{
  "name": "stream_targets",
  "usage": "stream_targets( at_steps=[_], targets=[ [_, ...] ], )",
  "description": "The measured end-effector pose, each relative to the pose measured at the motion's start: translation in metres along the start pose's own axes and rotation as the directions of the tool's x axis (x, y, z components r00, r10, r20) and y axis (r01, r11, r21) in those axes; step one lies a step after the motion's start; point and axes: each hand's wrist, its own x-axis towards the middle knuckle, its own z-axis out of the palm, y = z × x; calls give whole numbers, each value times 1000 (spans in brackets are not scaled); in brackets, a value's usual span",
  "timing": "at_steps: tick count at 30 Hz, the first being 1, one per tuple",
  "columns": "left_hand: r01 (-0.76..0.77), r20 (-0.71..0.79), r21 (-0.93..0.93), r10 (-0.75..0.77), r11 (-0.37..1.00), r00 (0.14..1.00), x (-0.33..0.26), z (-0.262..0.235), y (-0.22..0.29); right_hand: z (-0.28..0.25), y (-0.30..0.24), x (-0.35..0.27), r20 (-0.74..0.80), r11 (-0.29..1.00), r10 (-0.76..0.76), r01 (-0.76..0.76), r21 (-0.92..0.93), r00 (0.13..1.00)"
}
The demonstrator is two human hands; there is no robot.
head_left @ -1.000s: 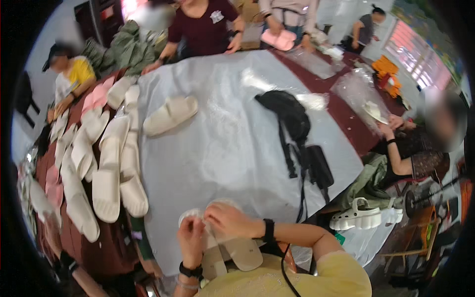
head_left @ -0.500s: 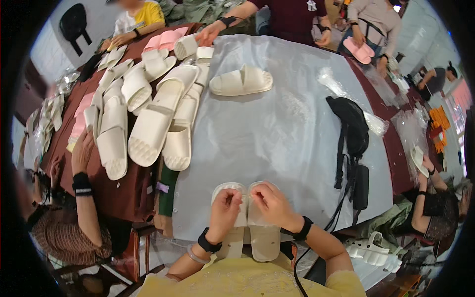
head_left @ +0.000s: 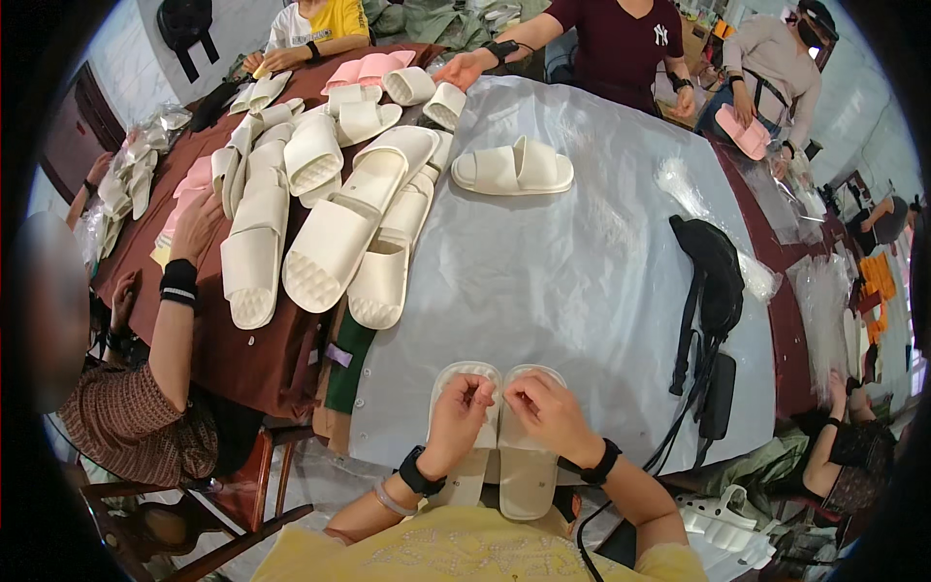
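A pair of cream slide slippers lies side by side at the table's near edge, the left slipper (head_left: 465, 475) and the right slipper (head_left: 529, 485) with their heels toward me. Above the left one, my left hand (head_left: 456, 415) is closed, fingertips pinched together. My right hand (head_left: 555, 417) is closed in a similar pinch over the other slipper's strap. The two sets of fingertips nearly meet above the gap between the slippers. Anything between the fingers is too small or hidden to make out.
A single cream slipper (head_left: 514, 168) rests farther up the grey-blue sheet (head_left: 543, 281). To the left is a heap of cream slippers (head_left: 335, 242) on brown cloth. A black pouch (head_left: 713, 276) with straps lies at right, by clear plastic bags (head_left: 766, 276). Co-workers surround the table.
The whole view has shifted, so the table things appear farther right. My fingertips have come slightly closer together, both hands still pinched. Across the table, a slipper by a co-worker's hand has tilted.
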Motion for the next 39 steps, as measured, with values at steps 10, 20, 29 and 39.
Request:
stream_targets(
  at_steps=[10, 20, 29, 39],
  targets=[
    [-68, 37, 17, 68, 998, 997, -4, -4, -6, 7, 5, -1, -59, 999, -2, 5, 42, 998],
    [24, 54, -6, -24, 1000, 998, -6, -7, 7, -8, -8, -3, -2, 992, 71, -70, 103, 997],
    [-189, -188, 27, 191, 982, 963, -10, -26, 45, -92, -44, -11, 53, 749, 146, -146, 646, 988],
    [-209, -257, 155, 244, 966, 935, 5, -32, 29, -363, 11, -40, -928, 965, -129, 261, -36, 349]
  ],
)
